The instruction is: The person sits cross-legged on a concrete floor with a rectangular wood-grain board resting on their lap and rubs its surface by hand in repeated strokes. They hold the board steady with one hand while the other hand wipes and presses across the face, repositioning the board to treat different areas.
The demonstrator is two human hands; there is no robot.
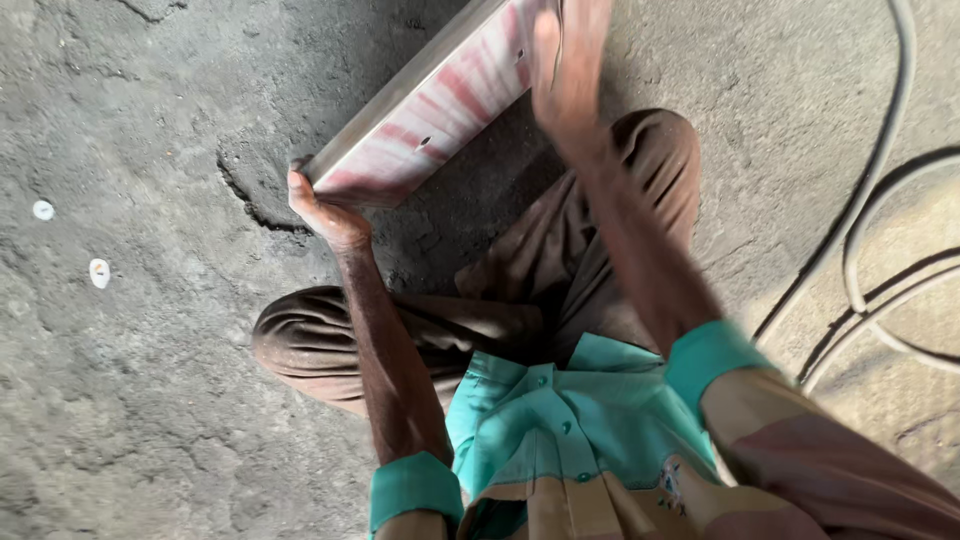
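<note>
A long flat metal bar [430, 110] with red-stained white surface runs diagonally from the top centre down to the left, above the concrete floor. My left hand [325, 212] grips its lower left end from underneath. My right hand [563, 70], blurred, rests on the bar's upper part near the top edge of the view, fingers laid along it. I am squatting, my brown-trousered knees below the bar.
Grey cables [870, 230] curve across the floor on the right. Two small white scraps [98, 272] lie on the rough concrete floor [130, 400] at left. A crack [250, 205] in the floor sits beside my left hand.
</note>
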